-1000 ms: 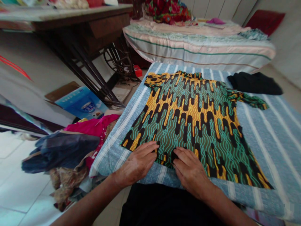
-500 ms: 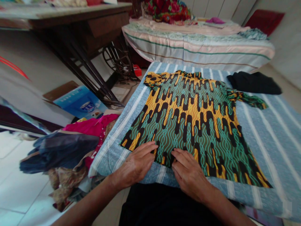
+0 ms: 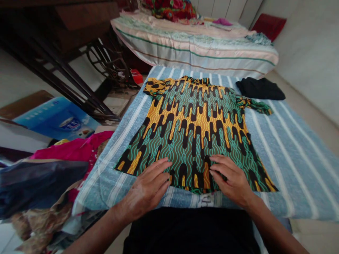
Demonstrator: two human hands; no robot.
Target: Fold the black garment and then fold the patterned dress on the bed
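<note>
A green, orange and black patterned shirt [image 3: 193, 123] lies spread flat on a blue striped cloth [image 3: 286, 158], its hem toward me. My left hand [image 3: 147, 187] rests flat on the hem's left part, fingers stretched out. My right hand [image 3: 233, 180] lies flat on the hem's right part, fingers also extended. Neither hand grips anything. Both short sleeves point outward at the far end.
A folded black garment [image 3: 261, 90] lies at the cloth's far right. A heap of pink and dark clothes [image 3: 53, 165] sits to the left. A treadle sewing table [image 3: 87, 53] and a blue box [image 3: 57, 118] stand left, a striped bed [image 3: 196, 49] behind.
My right hand has slid to the right along the hem, away from my left hand. The view has shifted so the shirt sits further left and lower.
</note>
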